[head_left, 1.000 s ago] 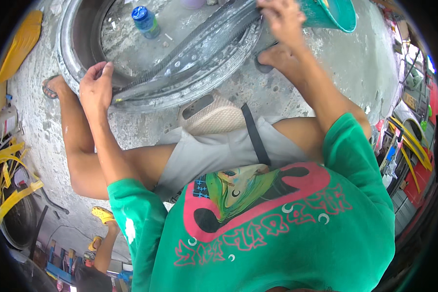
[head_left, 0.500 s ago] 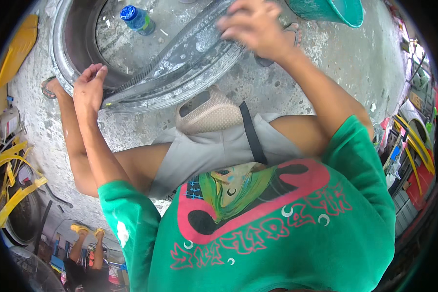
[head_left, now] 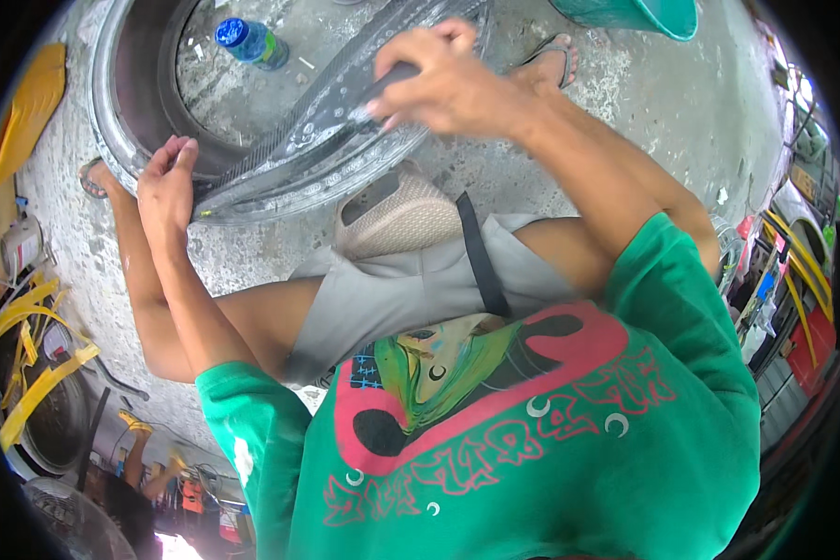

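A large grey-dusted tire (head_left: pixel 112 103) lies on its side on the floor between my legs. Along its near side runs a dark, ribbed rubber strip (head_left: pixel 313 117) with whitish wet-looking patches. My left hand (head_left: pixel 168 187) is pinched at the strip's left end, at the tire's near-left edge. Over the strip's right part, my right hand (head_left: pixel 453 84) is closed round a dark, narrow piece; whether this is the strip's raised edge or a separate tool, I cannot tell. A blue-capped bottle (head_left: pixel 252 44) stands inside the tire's ring.
A teal bucket (head_left: pixel 635 14) is at the far right, near my right foot. A yellow plastic piece (head_left: pixel 28 112) lies at the left. Yellow strips (head_left: pixel 42 397) and another tire lie lower left, where another person's feet (head_left: pixel 149 439) show. Mixed gear (head_left: pixel 793 289) lines the right side.
My right hand has come left and toward me along the strip, its fingers now closed round a dark piece. The left hand keeps its pinch at the strip's left end.
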Demonstrator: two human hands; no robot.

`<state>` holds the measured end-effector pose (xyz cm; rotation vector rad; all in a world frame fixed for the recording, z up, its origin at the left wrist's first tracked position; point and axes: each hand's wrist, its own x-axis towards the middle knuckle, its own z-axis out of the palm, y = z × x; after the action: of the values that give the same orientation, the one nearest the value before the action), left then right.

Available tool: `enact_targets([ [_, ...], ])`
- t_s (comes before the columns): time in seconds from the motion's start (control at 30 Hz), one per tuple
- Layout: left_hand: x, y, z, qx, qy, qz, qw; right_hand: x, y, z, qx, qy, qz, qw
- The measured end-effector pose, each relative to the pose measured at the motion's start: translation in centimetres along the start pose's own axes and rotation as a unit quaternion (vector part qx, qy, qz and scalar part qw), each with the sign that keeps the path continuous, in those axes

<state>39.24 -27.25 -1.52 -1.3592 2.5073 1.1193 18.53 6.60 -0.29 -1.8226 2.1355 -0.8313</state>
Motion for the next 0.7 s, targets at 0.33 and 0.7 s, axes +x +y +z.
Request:
enact_targets([
  [0.33, -0.3, -1.9, -0.8, -0.003, 0.011, -0.021, 1.0, 0.6, 1.7, 0.1, -0.023, 0.031, 0.03, 0.999],
  [0.7, -0.3, -0.4, -0.3, -0.014, -0.012, -0.005, 1.0, 0.9, 0.3, -0.6, -0.162, 0.043, -0.018, 0.986],
])
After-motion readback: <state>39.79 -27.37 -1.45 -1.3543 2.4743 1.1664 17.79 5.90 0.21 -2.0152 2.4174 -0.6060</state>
